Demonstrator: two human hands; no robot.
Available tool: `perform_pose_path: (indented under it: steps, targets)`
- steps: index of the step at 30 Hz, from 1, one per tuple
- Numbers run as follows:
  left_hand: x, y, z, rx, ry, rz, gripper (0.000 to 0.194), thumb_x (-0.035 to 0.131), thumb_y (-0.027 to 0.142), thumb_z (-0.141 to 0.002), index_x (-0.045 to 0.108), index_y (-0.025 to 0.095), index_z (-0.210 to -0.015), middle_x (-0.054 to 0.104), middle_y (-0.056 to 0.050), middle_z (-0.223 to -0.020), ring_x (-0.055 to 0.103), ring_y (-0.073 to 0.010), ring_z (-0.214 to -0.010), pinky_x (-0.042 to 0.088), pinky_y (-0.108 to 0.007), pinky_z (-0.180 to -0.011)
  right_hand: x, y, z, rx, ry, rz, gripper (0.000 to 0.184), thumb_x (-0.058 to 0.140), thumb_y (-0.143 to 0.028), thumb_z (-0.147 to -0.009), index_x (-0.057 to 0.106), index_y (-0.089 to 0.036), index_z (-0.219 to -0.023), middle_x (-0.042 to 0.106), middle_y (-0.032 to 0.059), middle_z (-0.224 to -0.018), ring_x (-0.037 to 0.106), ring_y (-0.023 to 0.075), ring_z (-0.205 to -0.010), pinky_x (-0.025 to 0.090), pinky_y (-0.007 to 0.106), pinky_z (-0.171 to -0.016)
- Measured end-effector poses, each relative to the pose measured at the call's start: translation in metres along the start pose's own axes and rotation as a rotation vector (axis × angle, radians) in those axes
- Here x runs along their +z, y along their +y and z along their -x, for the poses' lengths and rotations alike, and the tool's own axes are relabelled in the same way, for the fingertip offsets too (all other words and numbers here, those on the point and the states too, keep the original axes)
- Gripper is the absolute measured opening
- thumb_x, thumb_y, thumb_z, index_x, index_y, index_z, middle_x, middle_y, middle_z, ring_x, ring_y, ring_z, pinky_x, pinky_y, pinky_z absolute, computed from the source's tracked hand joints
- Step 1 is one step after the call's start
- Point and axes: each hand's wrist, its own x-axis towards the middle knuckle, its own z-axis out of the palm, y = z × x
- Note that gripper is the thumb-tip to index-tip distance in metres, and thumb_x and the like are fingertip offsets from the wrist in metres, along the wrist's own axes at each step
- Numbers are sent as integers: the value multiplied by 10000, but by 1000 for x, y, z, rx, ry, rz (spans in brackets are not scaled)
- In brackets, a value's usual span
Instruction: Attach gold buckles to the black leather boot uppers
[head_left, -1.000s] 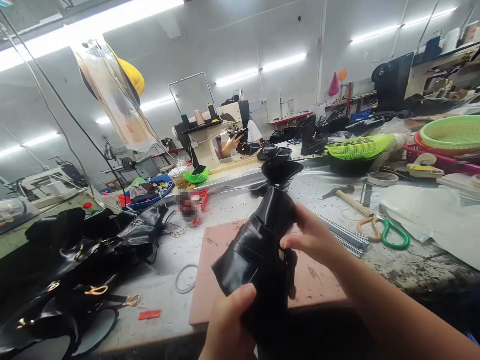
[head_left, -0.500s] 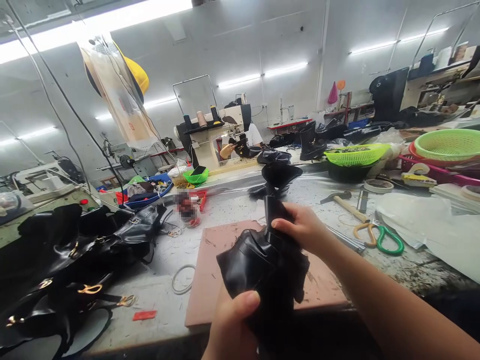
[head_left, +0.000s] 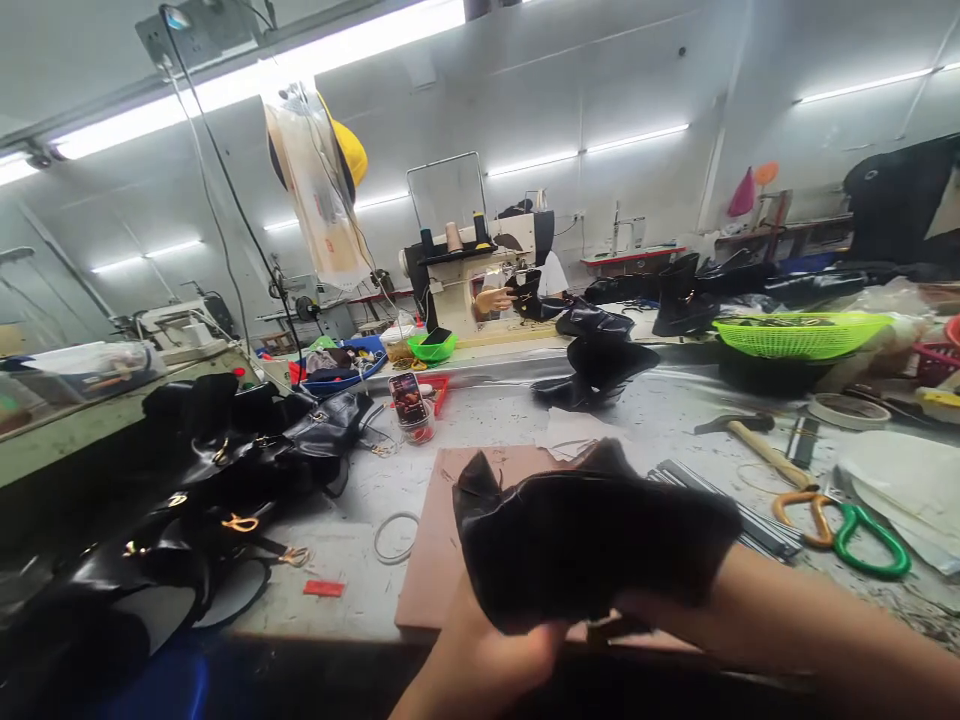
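Observation:
A black leather boot upper [head_left: 592, 540] is held up in front of me, lying sideways above a pinkish-brown board [head_left: 424, 560]. My left hand [head_left: 502, 650] grips its lower left part, thumb along the bottom edge and the other fingers hidden. At the lower right, my right hand [head_left: 682, 615] is closed at the underside of the upper, blurred and partly covered by it. A small gold-toned piece [head_left: 611, 628] shows under the upper between the hands.
Black boot uppers with buckles [head_left: 247, 480] are piled at left. A phone [head_left: 407, 398] leans on a cup. Scissors [head_left: 874, 540], a hammer [head_left: 765, 445] and metal strips [head_left: 727, 510] lie right. Beyond, a co-worker's hand [head_left: 495, 300] is at a sewing machine [head_left: 457, 285].
The boot upper has turned from upright to sideways. My right hand has come down from its top to its lower right side. The view has shifted left.

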Motion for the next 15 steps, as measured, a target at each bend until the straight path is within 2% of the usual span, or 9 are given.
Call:
perform_pose_path:
  steps: [3,5,6,8,10,11,13,14,15]
  targets:
    - [-5,-12,-1,93,43,-302,331,633,107,-672,679,201,-986,687,-59,-939,609,-280,-879,481,-390,-826,1,30,-7,-106,190,271,145,594,-253,-746,656,-296,-869,657,47,-1033,597,276,-1004,392,502,-967]
    - [-5,-26,-7,140,132,-490,322,641,149,-670,682,209,-984,681,-75,-931,605,-301,-878,466,-420,-841,2,52,-9,-46,407,428,198,580,-336,-758,624,-258,-935,547,96,-1231,472,339,-1166,244,611,-1014]
    - [-4,-36,-12,130,164,-584,294,644,163,-665,693,200,-952,681,-93,-904,606,-320,-875,455,-443,-848,4,61,-8,25,525,481,274,567,-373,-766,598,-231,-998,493,135,-1282,426,372,-1199,233,648,-992]
    - [0,-57,-26,38,191,-744,211,650,148,-639,710,156,-842,678,-141,-831,598,-379,-894,413,-512,-874,15,66,-2,149,764,516,368,551,-378,-782,533,-190,-1098,493,190,-1243,445,394,-1164,345,646,-905]
    - [5,-80,-42,-70,192,-784,131,652,84,-596,696,120,-715,672,-174,-754,596,-416,-885,385,-568,-866,37,57,9,105,943,462,284,546,-254,-799,511,-211,-1077,591,143,-1034,564,320,-1004,491,510,-785]
    - [7,-91,-50,-91,201,-770,123,662,64,-578,682,114,-688,672,-177,-761,594,-409,-901,378,-571,-874,52,50,14,-7,935,418,231,532,-165,-796,518,-242,-1013,615,84,-885,611,258,-867,531,417,-712]
    - [13,-107,-59,-99,222,-701,90,685,79,-592,650,114,-667,677,-136,-778,604,-341,-924,381,-540,-901,83,36,22,-229,556,274,259,467,-78,-791,526,-278,-946,642,39,-826,633,195,-772,546,325,-677]
    - [15,-112,-61,-96,240,-642,53,677,105,-627,639,120,-662,678,-101,-780,608,-302,-937,387,-504,-917,97,32,24,-249,392,239,282,419,-64,-793,539,-267,-947,656,54,-885,640,195,-810,550,327,-707]
    - [17,-115,-60,-80,271,-583,25,637,137,-683,636,130,-659,675,-68,-772,613,-268,-938,401,-459,-923,108,31,24,-213,299,235,302,381,-64,-794,551,-246,-965,662,76,-948,641,207,-861,552,340,-733]
